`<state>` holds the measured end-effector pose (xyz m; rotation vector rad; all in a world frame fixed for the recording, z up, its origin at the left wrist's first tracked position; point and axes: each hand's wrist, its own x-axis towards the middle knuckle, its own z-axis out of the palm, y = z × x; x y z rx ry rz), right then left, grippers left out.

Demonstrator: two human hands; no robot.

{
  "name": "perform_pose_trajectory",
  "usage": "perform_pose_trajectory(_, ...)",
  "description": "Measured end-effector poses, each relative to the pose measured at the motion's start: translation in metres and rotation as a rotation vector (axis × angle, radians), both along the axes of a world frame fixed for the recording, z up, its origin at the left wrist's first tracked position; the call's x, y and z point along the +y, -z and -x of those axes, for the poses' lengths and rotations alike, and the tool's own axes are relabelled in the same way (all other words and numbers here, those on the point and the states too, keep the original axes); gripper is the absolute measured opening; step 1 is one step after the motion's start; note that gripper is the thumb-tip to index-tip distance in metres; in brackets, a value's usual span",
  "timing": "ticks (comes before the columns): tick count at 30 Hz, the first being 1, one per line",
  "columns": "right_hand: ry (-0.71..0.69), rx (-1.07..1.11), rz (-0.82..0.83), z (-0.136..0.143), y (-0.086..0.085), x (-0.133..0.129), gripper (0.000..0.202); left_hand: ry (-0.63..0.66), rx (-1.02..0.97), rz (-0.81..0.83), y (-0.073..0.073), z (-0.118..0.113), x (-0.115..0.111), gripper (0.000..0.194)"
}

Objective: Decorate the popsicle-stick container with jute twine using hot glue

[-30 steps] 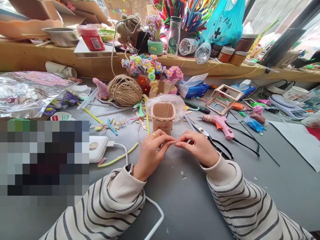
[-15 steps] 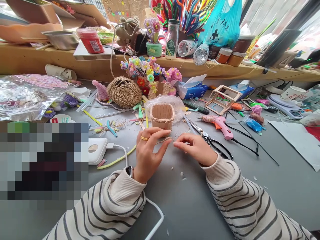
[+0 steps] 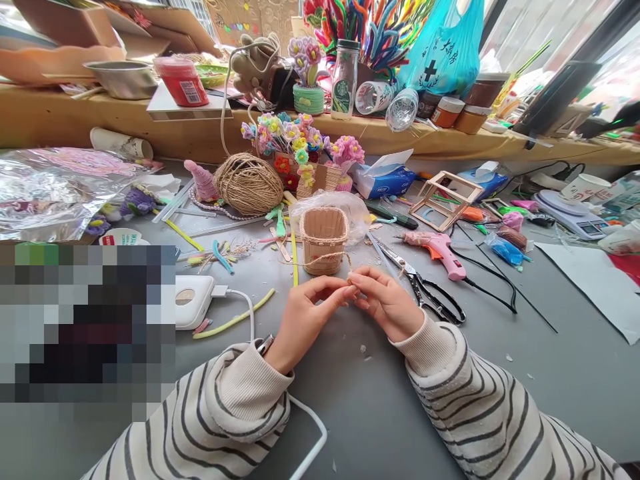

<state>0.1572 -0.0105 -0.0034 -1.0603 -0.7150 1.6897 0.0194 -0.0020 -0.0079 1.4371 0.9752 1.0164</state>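
Note:
In front of my hands stands a small wooden basket (image 3: 321, 247) with a braided rim. A thin strand of twine (image 3: 327, 256) loops across its lower front and runs down to my fingertips. My left hand (image 3: 311, 313) pinches at the strand with thumb and fingers. Fingertip to fingertip with it, my right hand (image 3: 389, 305) is closed on the twine too; the exact spot they hold is hidden by the fingers. A large ball of twine (image 3: 249, 185) lies behind and left of the basket.
Black-handled scissors (image 3: 435, 293) and a pink glue gun (image 3: 440, 250) with its cord lie to the right. On the left are a white charger (image 3: 193, 301) with a cable and a yellow pipe cleaner (image 3: 235, 319). Yarn flowers (image 3: 300, 137) stand behind.
My left hand has lowered and turned, and my fingertips have come together just in front of the basket. The twine, mostly hidden before, now shows across the basket's front.

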Motion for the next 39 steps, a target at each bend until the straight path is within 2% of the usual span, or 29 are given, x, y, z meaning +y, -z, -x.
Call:
perform_pose_trajectory(7,-0.030,0.027,-0.046,0.0008,0.0020,-0.0002,0.018,0.002,-0.057,0.088,-0.0001,0.0011,0.0008,0.016)
perform_pose_trajectory(17,0.003,0.013,-0.046,0.0037,0.0031,-0.0013,0.019,0.064,-0.109,0.173,-0.0023,0.0006,0.0028,0.012)
perform_pose_trajectory(24,-0.047,0.065,-0.035,0.0020,-0.0004,-0.0005,0.014,0.173,-0.167,0.218,-0.0029,0.0033,0.0045,0.011)
perform_pose_trajectory(30,-0.075,0.012,-0.104,-0.0002,-0.0043,-0.0005,0.015,0.240,-0.209,0.244,-0.0048,0.0027,0.0039,0.011)
perform_pose_trajectory(39,0.047,-0.006,-0.137,-0.0026,0.0015,-0.0008,0.017,0.254,-0.222,0.269,-0.0032,0.0057,0.0040,0.012)
